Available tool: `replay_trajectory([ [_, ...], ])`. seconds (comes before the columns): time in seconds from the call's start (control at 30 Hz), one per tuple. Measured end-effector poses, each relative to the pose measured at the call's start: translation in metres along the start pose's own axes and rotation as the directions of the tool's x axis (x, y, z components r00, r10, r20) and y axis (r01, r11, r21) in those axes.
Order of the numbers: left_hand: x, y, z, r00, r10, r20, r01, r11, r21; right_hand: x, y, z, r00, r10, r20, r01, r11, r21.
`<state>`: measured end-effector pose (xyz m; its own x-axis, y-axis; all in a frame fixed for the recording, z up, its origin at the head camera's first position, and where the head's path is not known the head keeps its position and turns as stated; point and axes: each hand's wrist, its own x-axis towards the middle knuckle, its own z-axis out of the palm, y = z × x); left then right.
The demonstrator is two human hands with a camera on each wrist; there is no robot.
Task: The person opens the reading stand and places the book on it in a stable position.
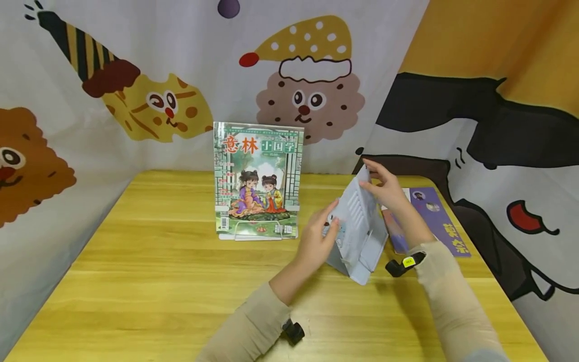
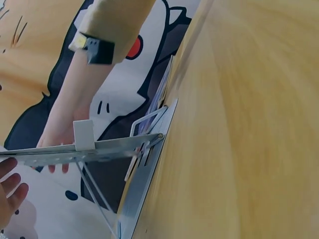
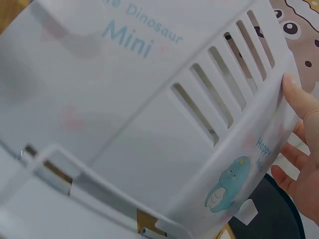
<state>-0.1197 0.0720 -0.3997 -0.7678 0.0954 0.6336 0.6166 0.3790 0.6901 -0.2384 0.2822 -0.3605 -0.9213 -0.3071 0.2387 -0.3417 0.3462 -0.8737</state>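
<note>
A pale grey-white book stand point(image 1: 352, 213) with slots and a blue dinosaur print stands tilted on the table, turned to the right. My left hand point(image 1: 314, 236) holds its left side edge, thumb on the front and fingers behind, as the right wrist view also shows on the stand's panel point(image 3: 149, 99). At the top edge my right hand point(image 1: 390, 188) pinches the panel between thumb and fingers. From the left wrist view, the back panel point(image 2: 112, 148) rises from a flat base plate point(image 2: 144, 184), with a thin wire support point(image 2: 94, 184) between them.
A magazine point(image 1: 260, 176) with two cartoon children stands upright on another stand at the back middle of the wooden table point(image 1: 158, 281). A purple book point(image 1: 436, 218) lies at the right, beyond my right forearm. A cartoon-printed curtain point(image 1: 181, 30) hangs behind the table.
</note>
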Motion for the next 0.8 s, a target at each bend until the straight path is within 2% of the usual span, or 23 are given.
replay_trajectory([
  [0.2,0.003,-0.006,-0.01,0.999,-0.035,-0.023,0.034,0.999,-0.015,-0.006,0.018,-0.003,0.999,0.009,-0.046,-0.008,1.0,0.018],
  [0.4,0.01,-0.013,-0.016,0.998,-0.019,-0.057,0.02,1.0,0.018,-0.017,0.031,-0.006,0.991,0.047,-0.125,-0.052,0.998,-0.036],
  [0.57,0.017,-0.022,-0.021,0.998,0.015,-0.059,-0.011,0.998,0.059,-0.031,0.025,-0.007,0.981,0.094,-0.169,-0.1,0.995,-0.03],
  [0.8,0.03,-0.034,-0.027,0.999,0.017,-0.035,-0.012,0.991,0.132,-0.046,0.005,0.001,0.964,0.037,-0.264,-0.037,0.999,0.007],
])
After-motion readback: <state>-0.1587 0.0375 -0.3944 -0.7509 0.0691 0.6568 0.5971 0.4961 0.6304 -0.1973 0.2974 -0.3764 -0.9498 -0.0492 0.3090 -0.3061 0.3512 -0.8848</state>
